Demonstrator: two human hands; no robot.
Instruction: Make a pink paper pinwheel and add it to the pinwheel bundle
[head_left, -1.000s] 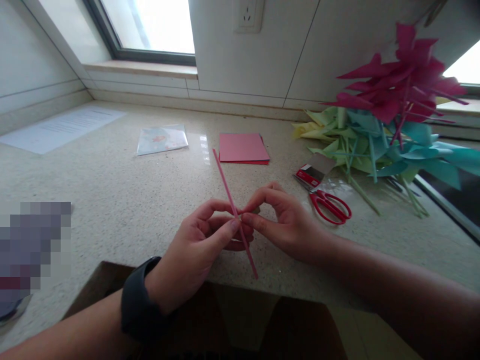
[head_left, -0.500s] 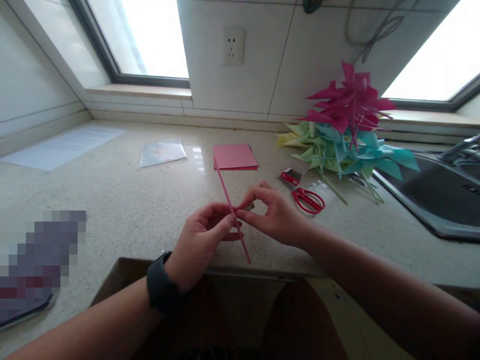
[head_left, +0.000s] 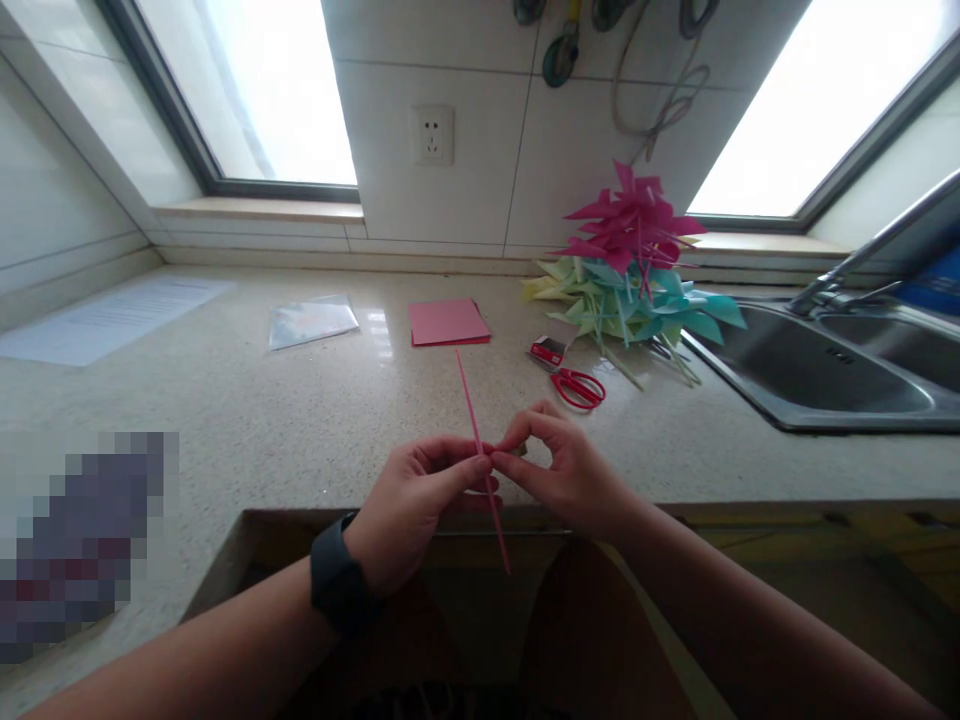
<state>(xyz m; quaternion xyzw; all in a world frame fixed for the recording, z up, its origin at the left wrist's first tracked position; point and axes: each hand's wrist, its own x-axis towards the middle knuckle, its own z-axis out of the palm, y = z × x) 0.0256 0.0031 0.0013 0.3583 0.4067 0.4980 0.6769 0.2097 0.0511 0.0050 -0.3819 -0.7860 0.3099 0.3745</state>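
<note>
A thin pink stick (head_left: 471,410) is pinched at its middle between the fingertips of my left hand (head_left: 411,505) and my right hand (head_left: 566,470), above the front edge of the speckled counter (head_left: 247,420). The stick slants from far upper left to near lower right. My right fingers also seem to hold something small against the stick; what it is stays hidden. My left wrist wears a black band (head_left: 335,588).
Red scissors (head_left: 576,386) and a small red box (head_left: 549,350) lie right of my hands. A pile of pink, green and blue paper pinwheels (head_left: 634,275) sits by a steel sink (head_left: 817,370). Pink paper sheets (head_left: 448,322), a clear packet (head_left: 311,320) and a white sheet (head_left: 112,318) lie farther back.
The view has tilted up and pulled back, bringing the sink and wall into sight. My hands have come toward the counter's front edge, still pinching the stick the same way.
</note>
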